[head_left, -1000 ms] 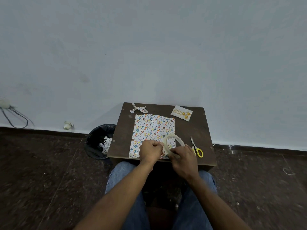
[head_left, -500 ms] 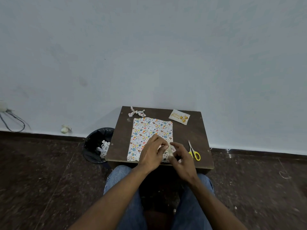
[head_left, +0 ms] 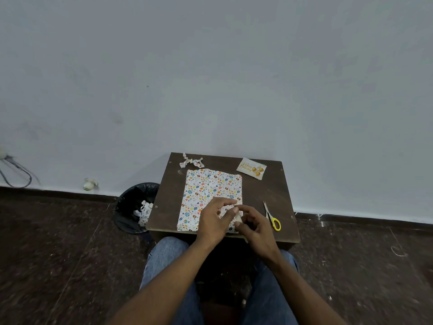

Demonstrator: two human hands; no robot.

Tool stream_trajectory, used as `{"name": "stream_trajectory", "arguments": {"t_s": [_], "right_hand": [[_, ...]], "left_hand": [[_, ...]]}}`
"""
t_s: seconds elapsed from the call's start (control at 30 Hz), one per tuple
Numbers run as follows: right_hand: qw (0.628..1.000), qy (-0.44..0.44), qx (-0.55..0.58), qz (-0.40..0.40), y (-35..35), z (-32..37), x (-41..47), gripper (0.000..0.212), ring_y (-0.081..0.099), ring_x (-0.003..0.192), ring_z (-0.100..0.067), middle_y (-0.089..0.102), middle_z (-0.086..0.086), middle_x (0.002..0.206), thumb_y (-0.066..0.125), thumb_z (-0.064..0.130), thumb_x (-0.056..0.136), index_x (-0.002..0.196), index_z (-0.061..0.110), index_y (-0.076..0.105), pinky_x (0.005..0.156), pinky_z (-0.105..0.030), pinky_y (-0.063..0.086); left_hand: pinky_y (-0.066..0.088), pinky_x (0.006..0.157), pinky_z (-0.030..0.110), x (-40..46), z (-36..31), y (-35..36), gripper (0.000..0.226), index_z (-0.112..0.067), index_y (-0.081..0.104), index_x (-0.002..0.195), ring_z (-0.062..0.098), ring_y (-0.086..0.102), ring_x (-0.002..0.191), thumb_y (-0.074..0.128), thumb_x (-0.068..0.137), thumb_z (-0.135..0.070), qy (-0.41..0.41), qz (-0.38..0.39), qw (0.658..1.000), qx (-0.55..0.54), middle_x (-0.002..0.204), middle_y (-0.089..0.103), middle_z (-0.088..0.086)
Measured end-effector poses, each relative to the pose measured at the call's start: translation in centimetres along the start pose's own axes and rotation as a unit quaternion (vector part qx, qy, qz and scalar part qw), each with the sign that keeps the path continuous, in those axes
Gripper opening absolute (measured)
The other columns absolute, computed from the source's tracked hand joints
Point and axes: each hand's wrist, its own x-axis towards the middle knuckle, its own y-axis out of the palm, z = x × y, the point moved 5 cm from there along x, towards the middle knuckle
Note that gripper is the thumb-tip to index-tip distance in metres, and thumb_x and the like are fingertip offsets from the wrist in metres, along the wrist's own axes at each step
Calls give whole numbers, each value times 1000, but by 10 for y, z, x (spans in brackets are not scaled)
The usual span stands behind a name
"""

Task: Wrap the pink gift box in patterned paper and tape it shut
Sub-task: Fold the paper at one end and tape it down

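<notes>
The gift box [head_left: 210,188] lies flat on the small dark table [head_left: 167,195], covered in white paper with a colourful pattern; no pink shows. Both hands meet over its near right corner. My left hand [head_left: 214,220] rests on the paper with curled fingers that pinch the pale tape end at the fingertips. My right hand [head_left: 256,227] grips the tape roll [head_left: 238,216], seen edge-on as a pale sliver between the two hands. Most of the roll is hidden by the fingers.
Yellow-handled scissors [head_left: 273,218] lie right of the box. A greeting card [head_left: 251,169] sits at the back right, a twisted paper scrap [head_left: 191,160] at the back left. A black bin [head_left: 133,207] with paper scraps stands left of the table. The wall is close behind.
The tape roll, held up as an open ring a second ago, is now turned edge-on and lowered at the box's near right corner. Both hands have closed in together there.
</notes>
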Motion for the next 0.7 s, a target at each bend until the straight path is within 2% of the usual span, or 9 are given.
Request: {"name": "stream_trajectory", "arguments": {"t_s": [0.13,0.23,0.3,0.37,0.47,0.57,0.7], "right_hand": [[1000,-3,12,-11,-1,1,0,39,50,66,-12,57,-1,68,64,-4,88,119,20,66,64,-29,44],[1000,-2,11,-27,1,1,-1,40,50,64,-10,57,3,66,65,-4,89,117,25,67,63,-29,45],[999,-3,2,-45,2,0,0,41,51,64,-9,58,4,66,66,-3,88,116,28,67,63,-31,46],[998,-3,-1,-60,4,-1,0,40,53,66,-12,61,-3,68,66,1,88,116,29,67,64,-37,50],[997,14,3,-75,2,-7,3,34,63,73,-22,68,-15,82,67,8,91,121,23,65,73,-44,55],[995,33,15,-88,-5,-12,3,35,65,76,-22,70,-16,85,70,12,90,124,15,65,73,-42,55],[998,22,22,-57,-8,-7,1,41,60,69,-13,64,-15,75,72,7,88,127,14,62,67,-34,53]], "left_hand": [[49,79,22,0,-1,1,15,-23,74,86,5,65,93,74,84,-8,-13,-41,998,-42,92,71,-7],[46,75,13,1,-5,0,11,-16,73,82,3,64,87,74,83,-5,7,-53,998,-23,88,69,-8],[42,74,8,2,-7,-1,13,-19,71,80,2,62,88,74,84,-7,6,-46,999,-5,89,65,-9],[41,77,7,3,-7,-1,19,-25,70,79,-2,60,93,74,83,-6,1,-32,999,-6,91,62,-9],[43,82,11,1,-13,0,25,-31,69,78,-4,58,100,75,83,-7,2,4,1000,-14,94,62,-9],[48,83,16,3,-20,2,28,-33,67,75,-5,59,97,74,83,-7,-7,42,999,-21,92,64,-10],[47,78,14,11,-22,-1,24,-25,69,76,-5,63,84,73,84,-3,-70,20,993,-92,86,70,-8]]}}
